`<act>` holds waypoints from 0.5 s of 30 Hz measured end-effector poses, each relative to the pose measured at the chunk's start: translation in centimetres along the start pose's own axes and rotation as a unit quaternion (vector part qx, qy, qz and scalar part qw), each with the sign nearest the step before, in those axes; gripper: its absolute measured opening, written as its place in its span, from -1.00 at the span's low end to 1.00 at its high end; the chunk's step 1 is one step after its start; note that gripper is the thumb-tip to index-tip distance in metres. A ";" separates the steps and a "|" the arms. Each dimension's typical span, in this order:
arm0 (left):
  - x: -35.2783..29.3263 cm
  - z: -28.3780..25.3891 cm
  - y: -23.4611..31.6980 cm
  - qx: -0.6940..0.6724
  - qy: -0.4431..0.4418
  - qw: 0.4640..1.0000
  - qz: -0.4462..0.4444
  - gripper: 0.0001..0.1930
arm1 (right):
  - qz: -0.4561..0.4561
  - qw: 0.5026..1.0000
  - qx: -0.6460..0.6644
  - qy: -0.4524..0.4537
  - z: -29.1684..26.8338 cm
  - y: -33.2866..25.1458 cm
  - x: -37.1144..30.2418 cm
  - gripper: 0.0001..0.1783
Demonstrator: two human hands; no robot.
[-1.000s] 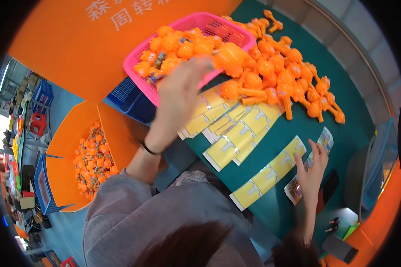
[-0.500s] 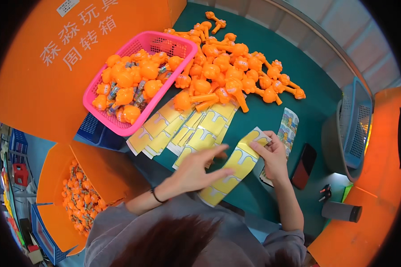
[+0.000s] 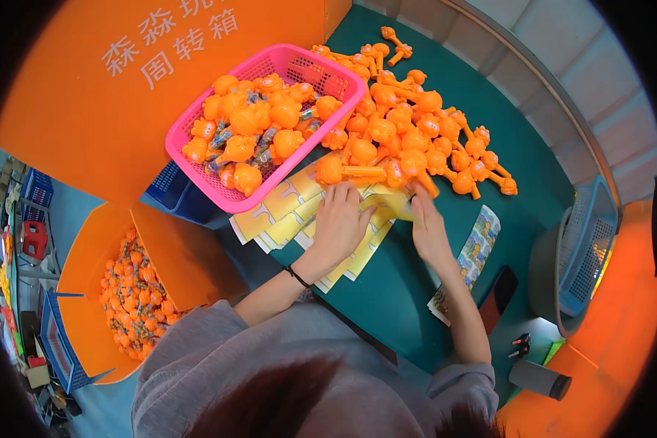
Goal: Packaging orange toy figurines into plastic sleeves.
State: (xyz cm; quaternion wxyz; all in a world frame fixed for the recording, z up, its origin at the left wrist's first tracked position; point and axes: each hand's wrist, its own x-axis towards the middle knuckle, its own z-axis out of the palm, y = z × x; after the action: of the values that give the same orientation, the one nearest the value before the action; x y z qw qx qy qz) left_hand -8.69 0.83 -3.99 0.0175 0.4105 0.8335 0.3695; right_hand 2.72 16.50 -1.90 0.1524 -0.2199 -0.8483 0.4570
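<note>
My left hand (image 3: 337, 228) lies flat with its fingers together and thumb apart, on several yellow sticker sheets (image 3: 288, 225) spread on the green table. Right of it, my right hand (image 3: 429, 232) pinches the edge of a yellow sticker sheet (image 3: 394, 204), which is bent and partly blurred. Just beyond both hands is a pile of orange animal-headed toy sticks (image 3: 415, 139), whose nearest ones lie over the sheets' far ends. A patterned sticker strip (image 3: 479, 237) in many colours rests beside my right forearm.
A pink basket (image 3: 185, 165) of orange toys with patterned handles stands left of the pile. Below left, an orange box (image 3: 87, 270) holds more such toys. A phone (image 3: 499, 298), a grey cylinder (image 3: 539, 379) and stacked basins (image 3: 551, 270) are at the right.
Both hands have moved away from me, to the sheets by the toy pile. The yellow sheet that hung in front of me has gone there with my right hand. The whole view has shifted slightly.
</note>
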 end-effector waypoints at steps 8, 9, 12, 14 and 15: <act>0.8 -0.1 1.7 0.103 -0.029 0.993 -0.043 -0.18 | -0.088 0.975 -0.201 -0.041 -2.9 4.8 8.7 -0.56; 1.5 -0.3 1.9 0.101 -0.030 0.993 -0.043 -0.18 | -0.098 0.976 -0.194 -0.006 -2.9 6.1 10.0 -0.55; 2.5 -1.0 2.1 0.091 -0.151 0.977 -0.120 -0.14 | 0.176 0.977 0.047 -0.111 -3.0 0.7 12.4 -0.51; 2.5 -0.7 2.5 0.108 -0.125 0.982 -0.093 -0.12 | 0.181 0.962 0.194 -0.066 -2.2 -0.2 14.4 -0.53; 2.4 -0.4 3.2 0.108 -0.130 0.982 -0.086 -0.12 | 0.180 0.972 0.143 -0.042 -2.8 2.4 16.6 -0.52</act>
State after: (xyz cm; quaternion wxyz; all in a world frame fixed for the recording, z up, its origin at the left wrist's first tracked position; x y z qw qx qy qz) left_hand -8.27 3.53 -1.05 0.1127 0.3816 0.8911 0.2181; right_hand -9.67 28.14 -1.45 0.0615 -0.3255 -0.7261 0.6026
